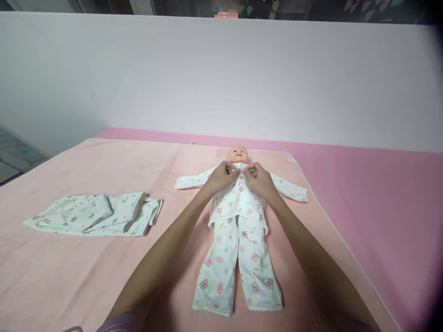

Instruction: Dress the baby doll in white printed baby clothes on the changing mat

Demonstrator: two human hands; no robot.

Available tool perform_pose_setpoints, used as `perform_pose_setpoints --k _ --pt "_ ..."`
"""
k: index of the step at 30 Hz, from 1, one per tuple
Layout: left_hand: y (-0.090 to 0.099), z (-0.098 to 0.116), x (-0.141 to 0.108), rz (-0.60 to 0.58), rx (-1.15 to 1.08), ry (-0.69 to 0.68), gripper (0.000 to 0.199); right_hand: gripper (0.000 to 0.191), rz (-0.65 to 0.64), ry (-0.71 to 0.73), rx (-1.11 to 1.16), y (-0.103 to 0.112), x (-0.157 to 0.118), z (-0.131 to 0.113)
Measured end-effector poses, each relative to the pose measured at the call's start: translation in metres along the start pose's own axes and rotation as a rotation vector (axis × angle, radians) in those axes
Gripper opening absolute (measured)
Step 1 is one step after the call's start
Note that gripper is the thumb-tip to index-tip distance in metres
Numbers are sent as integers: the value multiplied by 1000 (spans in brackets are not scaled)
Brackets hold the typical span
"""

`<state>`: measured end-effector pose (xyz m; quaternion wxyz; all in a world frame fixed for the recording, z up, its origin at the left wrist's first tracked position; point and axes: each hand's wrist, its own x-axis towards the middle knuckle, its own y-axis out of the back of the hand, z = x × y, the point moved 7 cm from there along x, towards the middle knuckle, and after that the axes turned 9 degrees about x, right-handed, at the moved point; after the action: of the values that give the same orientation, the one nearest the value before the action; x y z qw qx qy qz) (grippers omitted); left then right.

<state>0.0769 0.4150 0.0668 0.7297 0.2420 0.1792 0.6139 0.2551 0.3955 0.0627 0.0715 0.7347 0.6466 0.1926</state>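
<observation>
A baby doll lies on its back with its head away from me. It wears a white printed long-sleeved top and matching trousers. At the top's neckline, my left hand pinches the left side of the front edge. Opposite it, my right hand pinches the right edge, fingertips a small gap from the left ones. Both sleeves stretch out sideways, and the trouser legs lie spread towards me. Any fastener between the fingertips is too small to make out.
A folded white printed cloth lies to the left on the pink blanket. Beneath the blanket is a brighter pink surface. A white wall panel rises behind.
</observation>
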Motion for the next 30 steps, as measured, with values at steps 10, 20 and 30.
perform_pose_setpoints --k 10,20,30 --pt "-9 -5 46 -19 39 65 13 27 -192 -105 33 -12 62 24" --pt "-5 2 40 -113 15 59 29 31 -221 -100 51 -6 64 28" --pt "-9 3 38 -128 -74 57 35 29 -197 -158 80 -7 61 32"
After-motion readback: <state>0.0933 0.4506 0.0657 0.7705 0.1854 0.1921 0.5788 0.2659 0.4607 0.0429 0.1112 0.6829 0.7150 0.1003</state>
